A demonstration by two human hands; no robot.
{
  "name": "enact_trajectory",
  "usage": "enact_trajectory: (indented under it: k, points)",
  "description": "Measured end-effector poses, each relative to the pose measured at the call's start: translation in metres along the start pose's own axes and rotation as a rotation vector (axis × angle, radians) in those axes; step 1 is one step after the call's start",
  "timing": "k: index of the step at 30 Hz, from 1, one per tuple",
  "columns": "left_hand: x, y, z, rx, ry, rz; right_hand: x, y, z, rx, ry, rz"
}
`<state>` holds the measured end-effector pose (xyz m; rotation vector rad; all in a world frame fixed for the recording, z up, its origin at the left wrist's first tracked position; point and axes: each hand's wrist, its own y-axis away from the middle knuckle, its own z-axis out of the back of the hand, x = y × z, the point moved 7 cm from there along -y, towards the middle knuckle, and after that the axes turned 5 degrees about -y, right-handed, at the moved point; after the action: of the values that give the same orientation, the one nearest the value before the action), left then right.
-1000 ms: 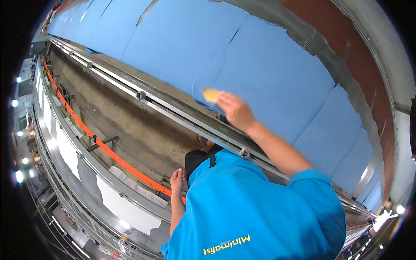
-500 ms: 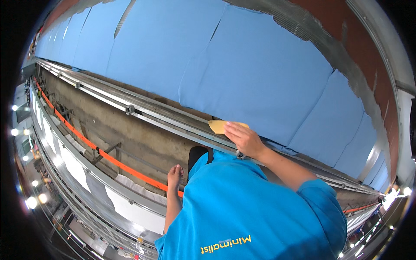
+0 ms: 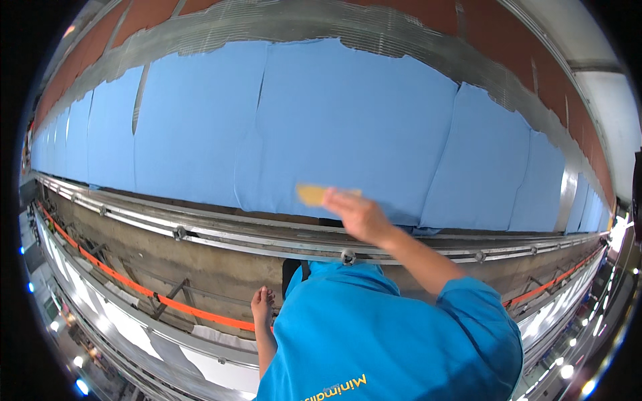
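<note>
My right hand (image 3: pixel 361 215) grips a flat yellow piece (image 3: pixel 310 194) that looks like a scraper, slightly blurred. It is over the near edge of a light blue fabric panel (image 3: pixel 348 134); whether the two touch I cannot tell. More blue fabric panels (image 3: pixel 194 127) lie side by side along the long table, their edges meeting or overlapping. Low on the left, my left hand (image 3: pixel 262 305) hangs beside my body with its fingers curled in and nothing visible in them.
A metal rail (image 3: pixel 267 248) with small clamps runs along the table's near edge. Beyond the fabric shows a grey metal strip (image 3: pixel 301 23) and reddish-brown surface (image 3: pixel 414 10). Behind me, an orange bar (image 3: pixel 194 311) edges another long table with white sheets (image 3: pixel 134 334).
My right hand with the yellow piece has moved from the rail's edge onto the fabric side. The view has turned, so the table lies more level. My left hand still hangs curled.
</note>
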<state>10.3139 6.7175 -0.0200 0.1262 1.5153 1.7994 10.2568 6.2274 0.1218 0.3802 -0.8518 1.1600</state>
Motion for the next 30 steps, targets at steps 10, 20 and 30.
enact_trajectory:
  k: [10, 20, 30]
  points:
    - [0.009, 0.006, -0.002, -0.024, -0.025, 0.071, -0.203, -0.082, 0.162, -0.371, 0.558, -0.229]
    - [-0.025, 0.019, -0.029, 0.062, -0.098, 0.023, -0.207, -0.118, 0.137, -0.279, 0.423, -0.211]
    - [-0.003, 0.025, -0.018, -0.031, 0.102, 0.028, -0.196, -0.173, 0.118, -0.345, 0.367, -0.163]
